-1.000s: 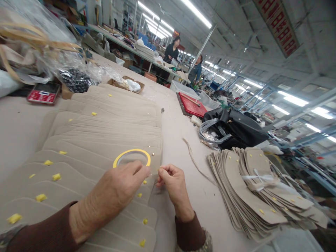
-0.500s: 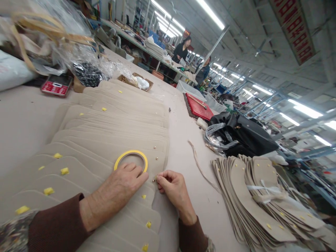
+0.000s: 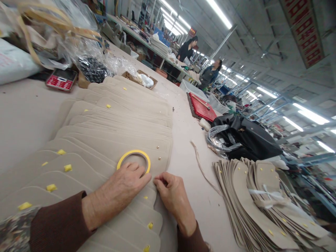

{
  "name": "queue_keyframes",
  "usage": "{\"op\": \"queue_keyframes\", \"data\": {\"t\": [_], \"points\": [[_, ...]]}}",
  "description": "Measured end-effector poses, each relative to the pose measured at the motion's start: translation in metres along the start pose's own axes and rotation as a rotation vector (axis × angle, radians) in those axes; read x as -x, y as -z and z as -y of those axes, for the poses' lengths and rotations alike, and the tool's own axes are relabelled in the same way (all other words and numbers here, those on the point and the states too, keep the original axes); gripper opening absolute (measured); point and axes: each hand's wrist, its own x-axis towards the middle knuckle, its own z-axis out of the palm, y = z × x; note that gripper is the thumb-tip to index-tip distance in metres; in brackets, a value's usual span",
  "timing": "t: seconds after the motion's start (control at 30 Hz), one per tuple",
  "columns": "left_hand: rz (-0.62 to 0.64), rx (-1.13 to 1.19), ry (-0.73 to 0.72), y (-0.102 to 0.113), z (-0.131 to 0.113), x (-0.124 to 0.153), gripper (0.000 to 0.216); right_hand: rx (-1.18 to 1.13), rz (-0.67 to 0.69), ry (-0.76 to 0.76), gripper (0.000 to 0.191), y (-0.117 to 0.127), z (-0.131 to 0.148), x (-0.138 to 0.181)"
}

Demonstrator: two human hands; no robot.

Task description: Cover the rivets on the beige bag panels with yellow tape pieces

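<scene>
My left hand rests over the beige panels with its fingers curled through and around a roll of yellow tape. My right hand is closed in a pinch at the right edge of a panel, thumb and forefinger together; what lies between the fingertips is hidden. Beneath both hands, overlapping beige panels spread in a long fan. Two small metal studs show on one panel just above the right fingers. Small yellow tape pieces stick to several panels.
To the right stand bundled beige panels tied with a white strip, beside a black bag. A red board with a hammer lies farther back. A calculator, plastic bags and an open box sit at the far left. Two people stand beyond.
My right fingertips have moved slightly left onto the panel edge and now cover a stud that showed beside them. The left hand still holds the tape roll. The view has shifted a little.
</scene>
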Motion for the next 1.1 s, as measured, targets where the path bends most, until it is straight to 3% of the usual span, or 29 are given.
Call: {"op": "queue_keyframes", "data": {"t": [0.1, 0.2, 0.27, 0.43, 0.6, 0.7, 0.83, 0.97, 1.1], "points": [[0.033, 0.02, 0.01, 0.002, 0.0, 0.0, 0.019, -0.053, -0.038, -0.068, 0.024, 0.001, -0.009, 0.002], [0.08, 0.044, 0.022, 0.006, 0.0, -0.001, 0.018, -0.17, -0.029, -0.129, 0.011, 0.004, -0.018, 0.009], [0.088, 0.055, 0.023, 0.008, 0.001, -0.001, 0.018, -0.18, -0.022, -0.081, 0.013, 0.004, -0.019, 0.014], [0.032, 0.106, 0.009, 0.009, 0.003, -0.002, 0.022, 0.09, -0.121, 0.111, 0.014, -0.006, -0.011, 0.02], [-0.106, 0.118, -0.047, 0.009, 0.005, -0.001, 0.022, 0.209, -0.161, 0.095, 0.014, -0.013, -0.002, 0.011], [-0.164, 0.154, -0.054, 0.011, 0.009, -0.002, 0.022, 0.128, -0.088, 0.016, 0.016, -0.007, 0.002, 0.008], [-0.262, 0.276, -0.105, 0.015, 0.014, -0.002, 0.025, -0.005, 0.114, 0.01, 0.036, 0.006, 0.005, 0.011], [-0.291, 0.283, -0.113, 0.016, 0.012, 0.001, 0.041, -0.228, -0.15, 0.151, 0.013, 0.01, 0.011, 0.017], [-0.282, 0.239, -0.098, 0.012, 0.007, 0.004, 0.04, -0.247, -0.264, 0.442, 0.016, 0.006, 0.021, 0.02]]}}
